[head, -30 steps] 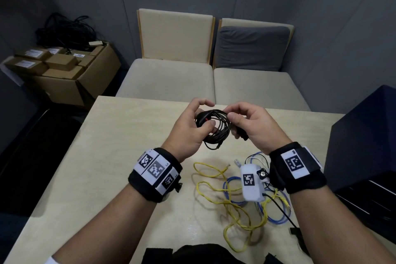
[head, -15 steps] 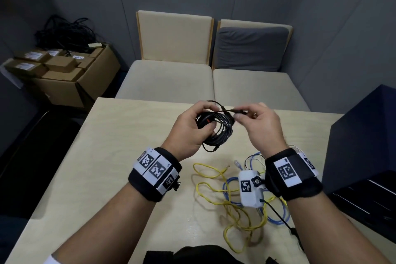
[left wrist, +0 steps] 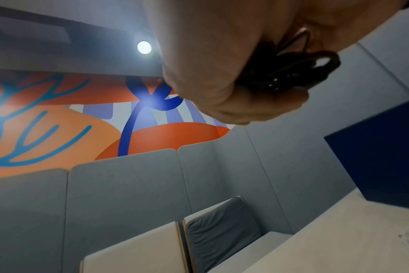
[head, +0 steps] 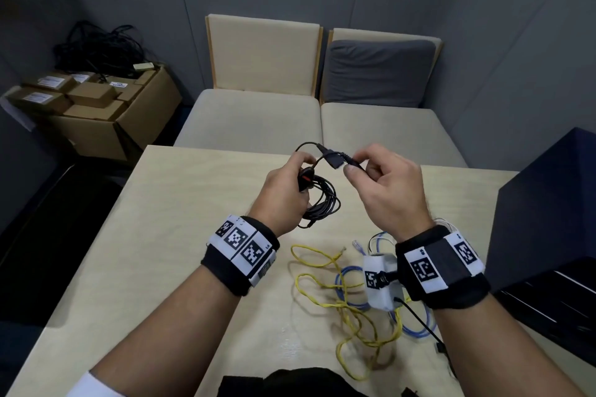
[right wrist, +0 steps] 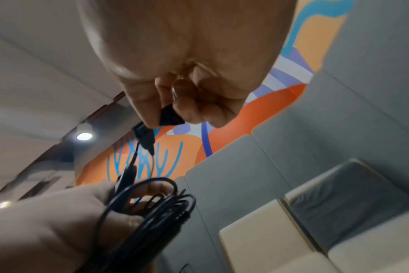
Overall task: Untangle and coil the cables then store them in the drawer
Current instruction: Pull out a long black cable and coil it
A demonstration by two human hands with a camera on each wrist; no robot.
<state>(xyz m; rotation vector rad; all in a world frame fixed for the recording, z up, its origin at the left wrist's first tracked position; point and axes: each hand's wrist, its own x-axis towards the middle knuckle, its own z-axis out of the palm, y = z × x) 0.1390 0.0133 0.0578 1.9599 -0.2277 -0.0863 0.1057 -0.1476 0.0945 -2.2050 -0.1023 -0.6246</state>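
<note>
Table: yellow cable and blue cable lie tangled.
Left hand: grips the black cable coil.
Right hand: now pinches the plug end — pulled up and free, ready to wrap.

Black cable, yellow cable

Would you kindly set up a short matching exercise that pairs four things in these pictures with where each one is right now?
Things:
1. black cable coil
2. black connector
3. yellow cable
4. grey cushion

Places:
A. loose on the table
B. gripped by the left hand
C. on the right-hand chair
D. pinched by the right hand

Pairs: 1-B, 2-D, 3-A, 4-C
</note>
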